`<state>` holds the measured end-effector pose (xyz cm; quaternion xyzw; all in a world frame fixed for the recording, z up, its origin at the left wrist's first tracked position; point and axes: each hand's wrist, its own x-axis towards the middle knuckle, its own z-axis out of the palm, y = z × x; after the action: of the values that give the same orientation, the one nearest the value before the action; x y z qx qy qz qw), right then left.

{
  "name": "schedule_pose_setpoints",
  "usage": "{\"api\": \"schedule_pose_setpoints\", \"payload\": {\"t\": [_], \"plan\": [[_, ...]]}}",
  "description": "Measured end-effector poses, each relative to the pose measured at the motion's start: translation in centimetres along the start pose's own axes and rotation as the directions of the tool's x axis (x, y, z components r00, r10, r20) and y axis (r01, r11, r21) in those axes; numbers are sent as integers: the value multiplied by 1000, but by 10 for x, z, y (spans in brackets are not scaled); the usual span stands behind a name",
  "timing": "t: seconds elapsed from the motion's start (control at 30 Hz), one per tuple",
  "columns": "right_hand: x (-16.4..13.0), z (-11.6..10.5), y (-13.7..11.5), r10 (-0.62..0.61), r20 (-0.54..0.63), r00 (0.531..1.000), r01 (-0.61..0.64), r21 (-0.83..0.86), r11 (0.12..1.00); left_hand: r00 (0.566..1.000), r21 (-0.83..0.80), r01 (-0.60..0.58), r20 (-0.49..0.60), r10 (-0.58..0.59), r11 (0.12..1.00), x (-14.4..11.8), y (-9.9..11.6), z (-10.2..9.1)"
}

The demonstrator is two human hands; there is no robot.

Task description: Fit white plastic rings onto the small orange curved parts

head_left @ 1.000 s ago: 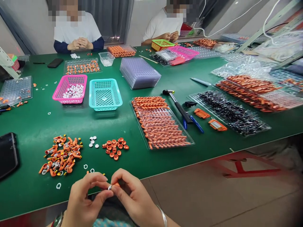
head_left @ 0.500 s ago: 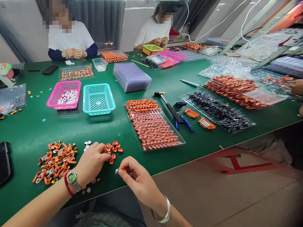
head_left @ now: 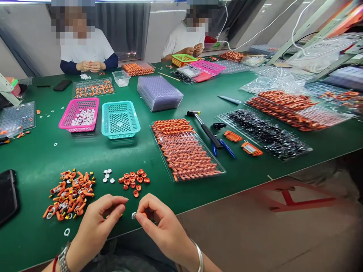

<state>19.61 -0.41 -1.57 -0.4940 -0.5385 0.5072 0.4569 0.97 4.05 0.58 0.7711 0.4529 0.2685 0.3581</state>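
My left hand is closed above the table's near edge, thumb and fingers pressed together. Small orange-yellow bits show by its fingertips, but what it holds is mostly hidden. Just to its right, my right hand pinches a small orange part with a white round end that sticks out past the thumb. Beyond the hands lies a group of orange round caps. Several white round discs lie left of those. A heap of orange parts with yellow tips sits left of my left hand.
A pink basket with white pieces stands beside a turquoise basket. Right of these are a tray of orange parts, a hammer and a tray of dark parts. Two people sit across the green table. A phone lies left.
My left hand has drawn back from the orange caps toward me and now sits near my right hand. My right hand has shifted slightly left and down, still pinching its part.
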Motion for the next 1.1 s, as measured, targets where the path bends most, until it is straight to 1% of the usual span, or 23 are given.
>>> {"api": "schedule_pose_setpoints", "payload": {"t": [0.07,0.1,0.13,0.2,0.3,0.4,0.53,0.7,0.97,1.1], "plan": [[-2,4,-3,3,19,1000,-3,-2,1000,995,-217,98,0,-100,971,-13,1,2],[-2,5,-5,4,29,1000,-4,-5,1000,992,-280,118,-9,-126,953,-19,1,2],[-3,7,-6,6,42,999,-5,-10,1000,990,-318,120,-27,-135,941,-24,0,3],[-5,10,-10,11,75,997,-9,-27,1000,987,-333,91,-93,-128,939,-33,-2,5],[-6,15,-15,8,109,994,0,-75,997,979,-257,20,-191,-71,966,-39,-2,6],[-5,20,-16,-9,113,994,24,-133,991,972,-139,-33,-233,-1,990,-40,1,5],[-5,25,-16,-25,102,994,46,-206,977,967,-57,-82,-247,65,995,-40,6,5],[-6,28,-16,-34,90,995,58,-269,961,960,16,-106,-260,107,994,-41,8,4],[-8,31,-17,-47,105,993,71,-242,968,950,104,-147,-262,169,984,-42,7,4],[-8,31,-19,-34,129,991,56,-176,983,947,126,-173,-250,201,977,-43,9,4]]}}
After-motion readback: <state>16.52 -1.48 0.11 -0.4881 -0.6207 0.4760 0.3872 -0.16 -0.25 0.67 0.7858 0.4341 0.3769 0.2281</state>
